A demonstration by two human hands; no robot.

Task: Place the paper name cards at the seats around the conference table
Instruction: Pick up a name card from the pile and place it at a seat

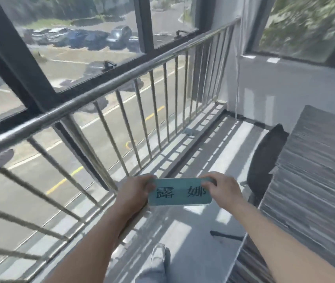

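Teal name card (180, 193) pinched at both short ends, left hand (136, 190) and right hand (224, 189), held in air over floor beside railing (109, 86). Desk (313, 170) at right. Tip: turn toward desk, keep print facing seat, don't crease paper, set near edge.

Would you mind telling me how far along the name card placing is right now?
Nothing looks placed: the stretch of conference table in view shows no cards. In hand is one teal name card, pinched at its ends by the left hand and right hand, in the air beside the table. Setting it down remains.
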